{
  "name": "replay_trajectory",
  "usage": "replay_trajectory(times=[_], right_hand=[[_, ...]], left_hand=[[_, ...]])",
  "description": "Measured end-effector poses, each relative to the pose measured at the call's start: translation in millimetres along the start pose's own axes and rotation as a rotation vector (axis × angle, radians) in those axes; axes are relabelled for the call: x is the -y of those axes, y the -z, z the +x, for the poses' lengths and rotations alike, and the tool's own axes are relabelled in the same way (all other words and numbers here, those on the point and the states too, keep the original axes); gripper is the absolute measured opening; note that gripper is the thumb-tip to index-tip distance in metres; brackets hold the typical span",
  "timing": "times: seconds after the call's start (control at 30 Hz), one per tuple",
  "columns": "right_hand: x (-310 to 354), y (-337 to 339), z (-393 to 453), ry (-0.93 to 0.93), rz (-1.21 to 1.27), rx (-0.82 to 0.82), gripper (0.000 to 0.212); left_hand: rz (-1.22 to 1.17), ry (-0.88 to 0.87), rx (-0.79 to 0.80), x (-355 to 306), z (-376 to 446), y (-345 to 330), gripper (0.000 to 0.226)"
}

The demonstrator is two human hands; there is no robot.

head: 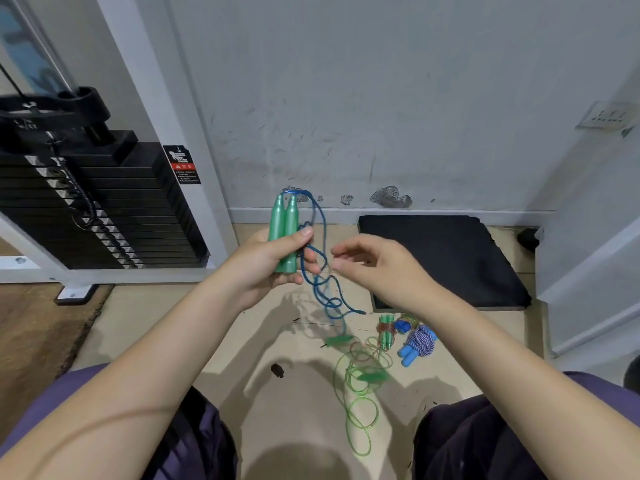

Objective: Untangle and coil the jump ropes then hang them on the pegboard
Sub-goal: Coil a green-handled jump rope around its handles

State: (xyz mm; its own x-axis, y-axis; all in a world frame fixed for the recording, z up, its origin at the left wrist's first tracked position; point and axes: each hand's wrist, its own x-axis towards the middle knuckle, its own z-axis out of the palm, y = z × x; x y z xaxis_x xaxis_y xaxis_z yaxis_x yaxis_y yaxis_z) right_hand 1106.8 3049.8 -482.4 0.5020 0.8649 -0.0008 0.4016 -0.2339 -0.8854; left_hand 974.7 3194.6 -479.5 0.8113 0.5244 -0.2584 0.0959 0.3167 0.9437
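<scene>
Now the blue rope [320, 271] hangs limp and light, kinked, from two green handles [284, 233] that the left hand [266, 265] grips. At three o'clock, the right hand [377, 268] hovers loose, holding nothing; better pinch the cord just below the handles.

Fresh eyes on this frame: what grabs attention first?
The left hand at centre grips two green handles upright, with a blue rope dangling in tangled loops beside the right hand, whose fingers are loosely curled next to the rope. Below, on the floor, lies a loose green rope, with a bundled blue-and-white rope to its right. A black weight stack fills the left side.
</scene>
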Motion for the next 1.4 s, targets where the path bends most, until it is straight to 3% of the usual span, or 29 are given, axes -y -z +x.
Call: replay_trajectory(times=[0.13,0.3,0.4,0.57,0.67,0.83,0.87,0.93,1.0,1.2,1.3,1.4], right_hand=[[1,-19,-2,0.0,0.116,0.116,0.017],[-4,-11,0,-0.151,0.221,0.241,0.008],[0,-4,2,-0.232,0.277,0.278,0.019],[-2,16,-1,-0.214,-0.118,0.338,0.029],[-9,29,-2,-0.287,-0.189,0.358,0.035],[-22,35,5,-0.276,-0.27,0.07,0.022],[-23,36,6,-0.259,-0.358,0.025,0.033],[-23,35,8,-0.23,-0.42,-0.019,0.065],[-18,31,7,-0.177,-0.345,-0.059,0.076],[-10,15,7,0.041,-0.063,-0.067,0.05],[-4,8,6,0.088,0.089,0.005,0.035],[-1,1,5,0.096,0.207,0.073,0.038]], left_hand=[[-0.017,0.007,0.057,4,-4,-10,0.018],[-0.066,-0.089,-0.181,4,6,2,0.009],[-0.054,-0.114,-0.222,4,8,9,0.011],[-0.182,-0.197,-0.418,-6,14,33,0.008],[-0.045,-0.222,-0.447,-13,14,48,0.011],[0.617,-0.097,-0.334,-5,8,48,0.022],[0.648,-0.094,-0.31,-5,7,47,0.023],[0.587,-0.092,-0.204,-5,5,45,0.024],[0.472,-0.057,-0.03,-6,3,39,0.022],[0.524,0.125,0.341,3,-8,11,0.023],[0.548,0.165,0.43,6,-9,-1,0.024],[0.526,0.174,0.484,8,-8,-10,0.018]])
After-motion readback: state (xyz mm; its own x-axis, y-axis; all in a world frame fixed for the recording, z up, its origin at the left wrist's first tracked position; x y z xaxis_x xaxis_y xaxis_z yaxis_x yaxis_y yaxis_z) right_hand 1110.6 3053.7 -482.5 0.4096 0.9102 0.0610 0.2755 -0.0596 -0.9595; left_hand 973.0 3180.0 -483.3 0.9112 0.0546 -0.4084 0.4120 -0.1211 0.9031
